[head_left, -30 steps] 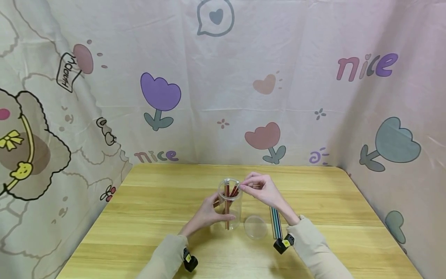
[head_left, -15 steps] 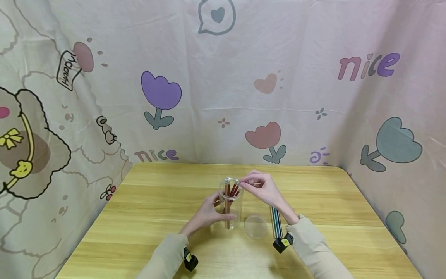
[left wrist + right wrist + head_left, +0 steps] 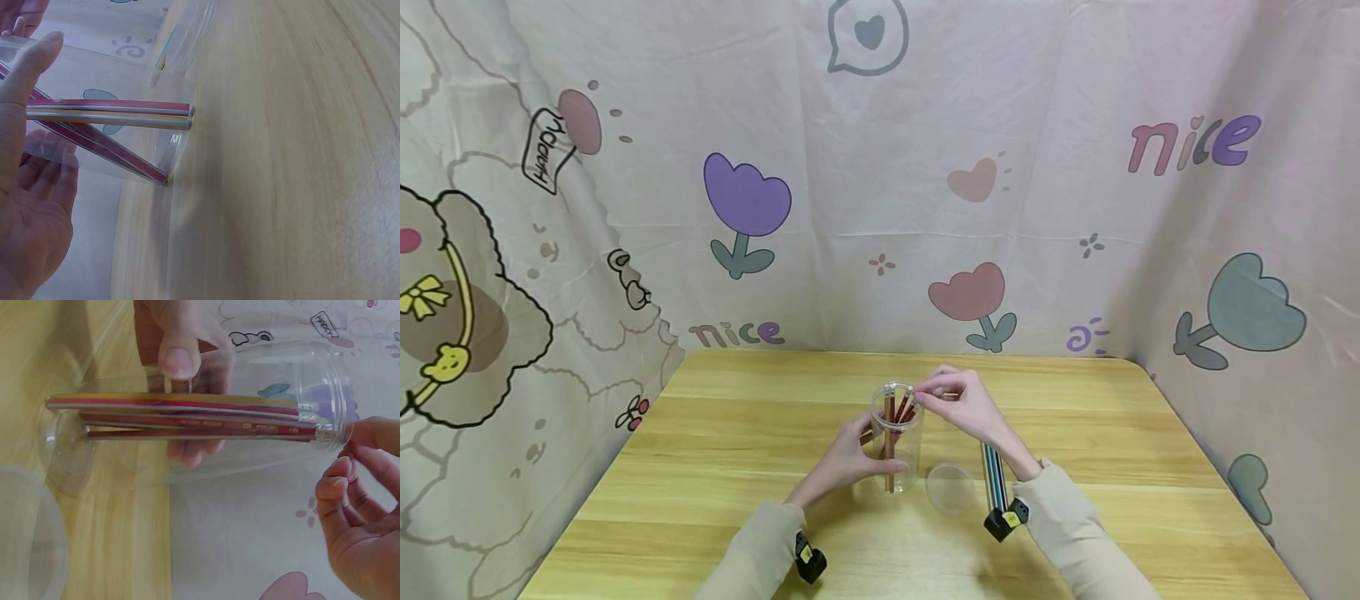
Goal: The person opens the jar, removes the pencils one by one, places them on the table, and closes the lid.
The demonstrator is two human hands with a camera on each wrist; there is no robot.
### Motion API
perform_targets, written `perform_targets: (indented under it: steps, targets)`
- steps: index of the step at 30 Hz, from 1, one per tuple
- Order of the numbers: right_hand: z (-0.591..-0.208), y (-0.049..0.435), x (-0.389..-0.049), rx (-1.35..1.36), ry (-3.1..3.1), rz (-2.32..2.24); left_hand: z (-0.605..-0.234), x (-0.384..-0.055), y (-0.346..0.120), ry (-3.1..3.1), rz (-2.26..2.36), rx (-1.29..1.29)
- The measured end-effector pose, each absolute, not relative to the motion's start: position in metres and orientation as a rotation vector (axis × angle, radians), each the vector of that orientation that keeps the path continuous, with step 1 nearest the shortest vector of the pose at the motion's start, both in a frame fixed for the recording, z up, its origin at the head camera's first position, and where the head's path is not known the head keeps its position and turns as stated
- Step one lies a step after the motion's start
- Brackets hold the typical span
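My left hand [image 3: 850, 458] grips a clear plastic jar [image 3: 908, 454] around its side, thumb in front, fingers behind. The jar stands upright on the table. Inside, several red and orange-brown pencils [image 3: 206, 419] lean in different directions, their metal-capped ends up by the mouth. Two stand nearly straight against the near wall, while others [image 3: 106, 147] slant across behind them. At the jar's right rim is my right hand [image 3: 966, 407], thumb and fingertips brought together right beside the pencil ends. Whether it pinches a pencil end or the rim, I cannot tell.
A round clear lid [image 3: 951, 488] lies flat on the wooden table [image 3: 737, 433], right of the jar. Past it, under my right wrist, lies a row of teal and dark pencils [image 3: 994, 479]. A printed curtain [image 3: 865, 167] hangs behind the table.
Both hands and the jar stay nearly where they were. A pencil end by the right fingertips leans slightly lower toward the right rim.
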State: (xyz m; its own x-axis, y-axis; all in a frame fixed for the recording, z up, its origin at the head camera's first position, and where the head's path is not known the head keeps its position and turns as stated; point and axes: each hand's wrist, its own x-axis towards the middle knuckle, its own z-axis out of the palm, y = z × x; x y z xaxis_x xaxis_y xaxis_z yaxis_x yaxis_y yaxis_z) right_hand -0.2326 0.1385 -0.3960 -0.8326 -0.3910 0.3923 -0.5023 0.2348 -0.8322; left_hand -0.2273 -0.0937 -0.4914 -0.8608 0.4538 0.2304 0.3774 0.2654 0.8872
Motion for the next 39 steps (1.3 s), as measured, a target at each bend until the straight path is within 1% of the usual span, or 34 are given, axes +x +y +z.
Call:
perform_targets:
  steps: [7, 14, 23, 31, 39]
  targets:
    - [-0.393, 0.134, -0.233, 0.825, -2.453, 1.664, -0.492, -0.228, -0.094, 2.439, 1.681, 0.799]
    - [-0.394, 0.13, -0.232, 0.83, -2.416, 1.633, -0.492, -0.227, -0.093, 2.44, 1.682, 0.813]
    - [-0.402, 0.128, -0.23, 0.746, -2.323, 1.608, -0.491, -0.227, -0.094, 2.468, 1.656, 0.799]
    - [-0.408, 0.125, -0.225, 0.724, -2.203, 1.75, -0.491, -0.226, -0.093, 2.464, 1.664, 0.806]
    - [-0.406, 0.122, -0.225, 0.805, -2.045, 1.889, -0.492, -0.227, -0.094, 2.442, 1.687, 0.798]
